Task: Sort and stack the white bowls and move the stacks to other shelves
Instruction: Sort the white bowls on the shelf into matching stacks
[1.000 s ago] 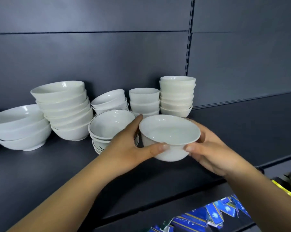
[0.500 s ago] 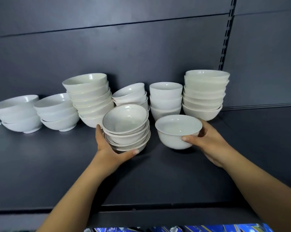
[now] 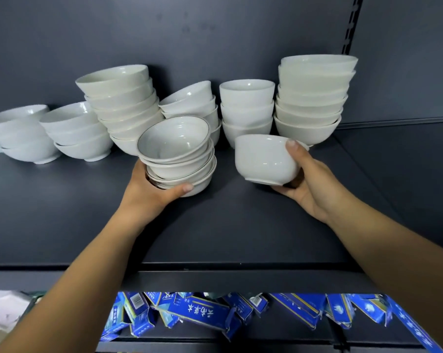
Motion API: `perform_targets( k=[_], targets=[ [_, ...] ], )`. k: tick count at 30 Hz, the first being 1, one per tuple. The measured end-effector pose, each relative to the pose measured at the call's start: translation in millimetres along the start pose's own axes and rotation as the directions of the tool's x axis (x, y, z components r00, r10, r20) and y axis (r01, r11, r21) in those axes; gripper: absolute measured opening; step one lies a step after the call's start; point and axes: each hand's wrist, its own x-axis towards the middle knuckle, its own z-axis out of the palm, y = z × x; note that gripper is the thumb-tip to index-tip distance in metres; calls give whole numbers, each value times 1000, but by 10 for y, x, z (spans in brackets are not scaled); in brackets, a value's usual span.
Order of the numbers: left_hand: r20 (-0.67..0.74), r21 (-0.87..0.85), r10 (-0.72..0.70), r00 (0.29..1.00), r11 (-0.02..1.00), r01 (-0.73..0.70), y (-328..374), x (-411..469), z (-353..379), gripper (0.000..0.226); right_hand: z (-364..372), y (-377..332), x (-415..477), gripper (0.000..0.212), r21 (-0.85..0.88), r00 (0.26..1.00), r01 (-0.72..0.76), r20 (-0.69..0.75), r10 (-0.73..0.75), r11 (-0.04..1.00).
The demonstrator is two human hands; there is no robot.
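On the dark shelf [image 3: 240,225], the back row of white stacks [image 3: 312,98] lines the wall, and your left hand [image 3: 149,192] grips the tilted dark-rimmed stack [image 3: 177,159] from below. Your right hand [image 3: 309,179] grips the single deep bowl [image 3: 265,161], thumb on its rim. The matching three-bowl stack [image 3: 246,110] sits just behind it, so the right looks nearer.

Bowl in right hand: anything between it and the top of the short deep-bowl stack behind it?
Nothing visible. The bowl, gripped by the right hand, is in front of that stack, whose top is open. A taller stack stands close on its right.
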Motion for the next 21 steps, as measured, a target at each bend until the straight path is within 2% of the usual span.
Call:
perform_targets(
  k=[3, 5, 7, 11, 17, 21],
  targets=[
    [-14, -13, -19, 1000, 1000, 18, -22, -44, -59, 89, -2, 13, -8, 18, -28, 1000, 27, -3, -27, 999],
    [-35, -15, -28, 999, 1000, 27, -47, -71, -145, 92, 2, 28, 5, 36, -113, 995, 89, -40, -94, 990],
    [-69, -5, -24, 997, 1000, 24, -72, -95, -234, 94, -4, 50, 27, 55, -272, 980, 149, -85, -178, 951],
    [-189, 43, 7, 982, 999, 1, -163, -106, -367, 100, 38, 59, 23, 55, -449, 960, 214, -68, -272, 867],
    [-353, 60, -33, 935, 997, 57, -344, -42, -514, 97, 48, 103, -64, 39, -528, 957, 271, 58, -285, 805],
    [-388, 71, -68, 919, 992, 103, -443, 52, -671, 96, 76, 102, -104, 44, -532, 957, 284, 102, -272, 798]
  ],
)
